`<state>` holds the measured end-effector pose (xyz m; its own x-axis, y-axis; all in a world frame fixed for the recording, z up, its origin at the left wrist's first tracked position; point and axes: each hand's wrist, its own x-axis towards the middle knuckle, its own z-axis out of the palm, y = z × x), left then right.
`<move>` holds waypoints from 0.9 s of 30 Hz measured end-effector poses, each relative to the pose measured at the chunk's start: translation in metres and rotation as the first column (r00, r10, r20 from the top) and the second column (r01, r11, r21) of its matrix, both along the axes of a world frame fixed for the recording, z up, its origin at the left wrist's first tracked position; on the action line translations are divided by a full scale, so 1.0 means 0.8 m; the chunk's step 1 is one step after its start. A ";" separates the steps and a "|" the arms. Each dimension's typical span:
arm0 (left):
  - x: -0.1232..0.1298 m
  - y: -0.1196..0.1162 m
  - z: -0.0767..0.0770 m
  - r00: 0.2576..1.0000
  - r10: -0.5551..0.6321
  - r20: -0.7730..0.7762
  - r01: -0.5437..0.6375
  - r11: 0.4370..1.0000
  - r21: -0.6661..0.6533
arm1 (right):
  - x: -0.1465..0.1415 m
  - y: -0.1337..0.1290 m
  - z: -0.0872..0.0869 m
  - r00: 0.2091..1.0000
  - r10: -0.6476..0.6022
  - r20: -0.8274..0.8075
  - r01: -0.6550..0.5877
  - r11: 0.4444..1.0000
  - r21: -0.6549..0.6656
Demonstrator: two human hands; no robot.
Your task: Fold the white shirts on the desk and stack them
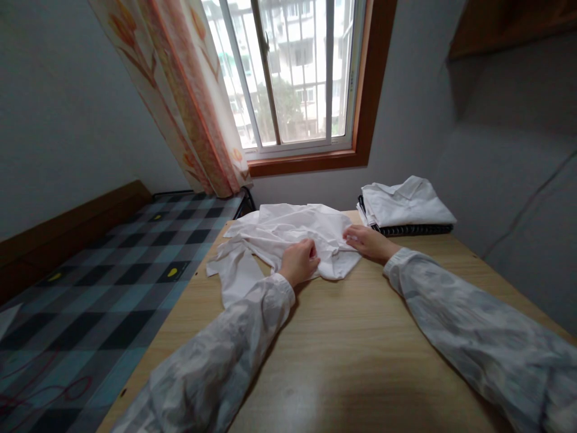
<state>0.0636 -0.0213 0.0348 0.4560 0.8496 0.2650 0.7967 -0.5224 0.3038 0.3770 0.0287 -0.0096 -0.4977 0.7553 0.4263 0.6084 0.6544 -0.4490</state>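
Bedroom in home: checked bed (pixel 130 264), floral curtain (pixel 180 90), barred window (pixel 297 72).

A white garment (pixel 288 231) lies crumpled on the pale wooden tabletop (pixel 315 355), one part of it trailing toward the left edge, with the left hand (pixel 300 263) curled closed over its near side and the right hand (pixel 367 242) touching its right side. Just beyond the right hand, a folded white shirt (pixel 406 201) rests on dark patterned cloth (pixel 412 229) near the tabletop's far right corner. To the left is a bed with a checked cover (pixel 135 264), and behind the tabletop a floral curtain (pixel 180 90) hangs beside a barred window (pixel 293 72) framed in brown wood.
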 end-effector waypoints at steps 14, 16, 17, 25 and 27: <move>-0.074 -0.014 0.009 0.806 -0.408 -0.430 0.476 0.877 0.060 | 0.029 -0.051 0.040 0.924 0.159 0.349 -0.197 0.978 0.075; -0.082 -0.007 0.009 0.835 -0.338 -0.435 0.399 0.916 0.054 | 0.034 -0.052 0.045 0.906 0.204 0.371 -0.245 0.967 0.067; -0.086 -0.005 0.010 0.862 -0.298 -0.411 0.347 0.937 0.049 | 0.037 -0.052 0.046 0.899 0.229 0.373 -0.271 0.961 0.063; -0.084 -0.004 0.045 0.946 -0.107 0.306 0.118 0.993 -0.017 | 0.043 -0.046 0.025 0.977 0.077 0.200 -0.113 0.978 0.176; -0.075 0.000 0.056 0.895 -0.081 0.438 0.112 0.993 -0.047 | 0.031 -0.038 0.016 0.989 0.035 0.140 -0.065 0.975 0.212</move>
<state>0.0036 -0.0214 0.0795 0.3893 0.8306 0.3982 0.5233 -0.5552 0.6464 0.4014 -0.0014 0.0032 -0.5966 0.6255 0.5029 0.6177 0.7579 -0.2099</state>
